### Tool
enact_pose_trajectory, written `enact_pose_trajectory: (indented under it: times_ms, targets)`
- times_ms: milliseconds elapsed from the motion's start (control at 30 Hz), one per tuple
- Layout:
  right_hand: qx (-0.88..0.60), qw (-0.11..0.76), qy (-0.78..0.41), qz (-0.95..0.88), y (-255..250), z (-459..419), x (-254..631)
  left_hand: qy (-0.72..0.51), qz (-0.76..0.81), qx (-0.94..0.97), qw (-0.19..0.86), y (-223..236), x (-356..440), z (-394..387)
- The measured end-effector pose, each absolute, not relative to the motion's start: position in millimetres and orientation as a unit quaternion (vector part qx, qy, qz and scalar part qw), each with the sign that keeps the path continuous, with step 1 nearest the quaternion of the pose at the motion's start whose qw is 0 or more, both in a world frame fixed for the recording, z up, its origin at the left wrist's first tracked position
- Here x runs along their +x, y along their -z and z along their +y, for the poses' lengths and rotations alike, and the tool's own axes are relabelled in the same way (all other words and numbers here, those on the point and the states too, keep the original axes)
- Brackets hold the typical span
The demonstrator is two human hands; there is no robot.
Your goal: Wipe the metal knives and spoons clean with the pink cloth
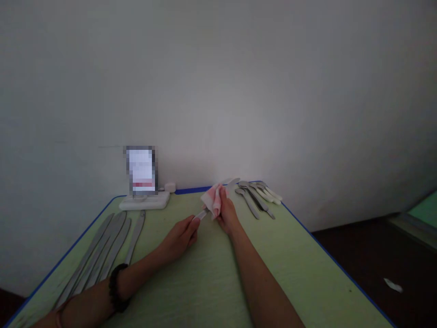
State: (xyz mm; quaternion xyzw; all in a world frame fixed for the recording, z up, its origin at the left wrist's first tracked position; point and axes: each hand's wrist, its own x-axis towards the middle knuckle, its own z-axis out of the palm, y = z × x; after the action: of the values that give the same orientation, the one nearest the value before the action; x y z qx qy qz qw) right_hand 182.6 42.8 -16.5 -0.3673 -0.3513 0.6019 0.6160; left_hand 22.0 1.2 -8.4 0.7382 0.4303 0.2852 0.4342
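Observation:
My left hand (186,233) is closed round the handle of a table knife (204,214), which points away from me to the right. A pink and white cloth (212,200) is wrapped about the middle of the knife, and my right hand (226,210) grips it there. Past the cloth, what looks like the rounded blade tip shows; the covered middle is hidden. Several table knives (102,248) lie side by side on the left, partly behind my left forearm. Close to my right hand lie several spoons (248,203), some with white handles.
The pale green table (191,291) has a blue edge and stands against a grey wall. At the back left a lit phone or tablet (141,168), blurred, stands on a white base (145,201). Beside it sits a small white block (170,187). A white scrap (393,285) lies on the dark floor.

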Motion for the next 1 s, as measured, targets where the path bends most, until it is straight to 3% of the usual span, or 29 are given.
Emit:
enact_pose_trajectory:
  times_ms: [300,633,1000]
  targets:
    - [-0.266,0.609,-0.696,-0.273,7.5,36.6,182.5,-0.302,0.403,0.730,0.462,8.8,22.8,1.1]
    - [-0.293,0.594,-0.716,-0.222,6.3,40.2,185.1,-0.272,0.373,0.699,0.546,4.6,21.3,-1.7]
    - [-0.258,0.495,-0.765,-0.321,11.8,36.1,182.3,-0.272,0.382,0.738,0.485,10.8,20.7,-0.1]
